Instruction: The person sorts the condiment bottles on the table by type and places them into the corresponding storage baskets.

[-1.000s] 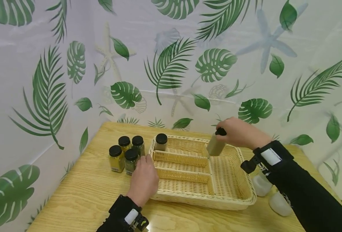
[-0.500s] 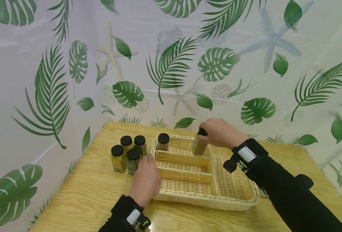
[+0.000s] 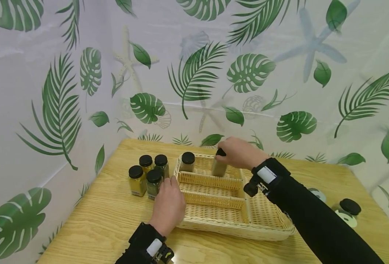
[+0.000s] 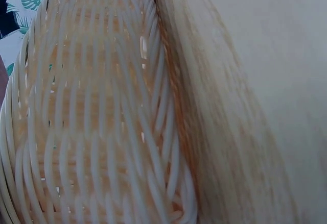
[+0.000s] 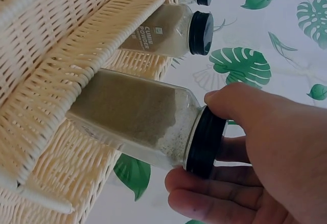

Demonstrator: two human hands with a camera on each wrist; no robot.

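Note:
My right hand (image 3: 242,153) pinches the black lid of a clear spice jar (image 5: 133,114) filled with grey-brown powder. The jar hangs tilted over the back left compartment of the wicker basket (image 3: 234,229), its lower end behind the divider in the right wrist view. To its left, a jar labelled cumin powder (image 3: 188,164) stands in the same compartment. My left hand (image 3: 169,203) grips the basket's left rim; its fingers are out of the left wrist view, which shows the woven side. Close by that hand stands a green-filled jar (image 3: 154,186).
On the table (image 3: 99,223) left of the basket stand several black-lidded jars, including a yellow one (image 3: 137,183). Right of the basket, partly behind my sleeve, are a black-lidded jar (image 3: 350,207) and a pale round item (image 3: 318,194). A leaf-print cloth (image 3: 194,73) rises behind.
My right hand has carried the spice jar leftward from the basket's right part to the back left compartment and lowered it slightly. The left hand has stayed at the rim.

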